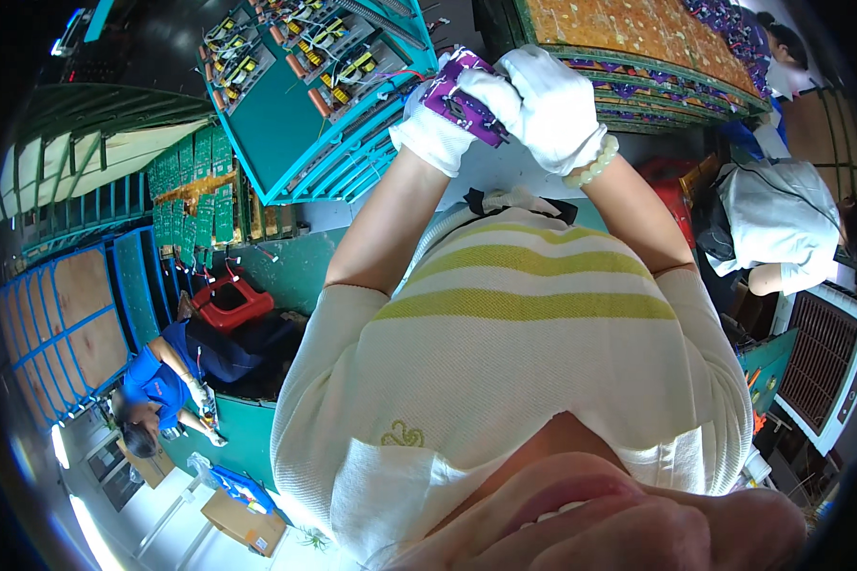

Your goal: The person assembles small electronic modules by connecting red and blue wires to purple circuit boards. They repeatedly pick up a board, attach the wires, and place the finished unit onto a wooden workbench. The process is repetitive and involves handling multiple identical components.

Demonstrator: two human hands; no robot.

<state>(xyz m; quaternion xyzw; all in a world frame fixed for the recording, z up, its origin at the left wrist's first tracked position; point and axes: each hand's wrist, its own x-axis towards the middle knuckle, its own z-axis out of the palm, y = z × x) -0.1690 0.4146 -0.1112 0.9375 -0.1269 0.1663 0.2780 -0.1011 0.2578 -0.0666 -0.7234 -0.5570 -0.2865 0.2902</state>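
Note:
Both my hands wear white gloves and meet at the upper middle of the head view, in front of me. A purple circuit board point(462, 95) with small parts on it is held tilted between them. My left hand point(436, 124) is closed around the board from below and the left side. My right hand point(549, 107) has its fingers curled in, closed on the board's right edge; its fingertips partly cover the board. Whether the right fingers also pinch something small cannot be seen. A bead bracelet circles my right wrist.
A teal rack point(286, 143) carrying assembled circuit boards stands just left of my hands. To the right are stacked trays point(638, 48) of boards. Green boards point(195, 190) lie farther left, near a red stool point(233, 303). Co-workers sit at left and right; an air cooler point(819, 352) stands at right.

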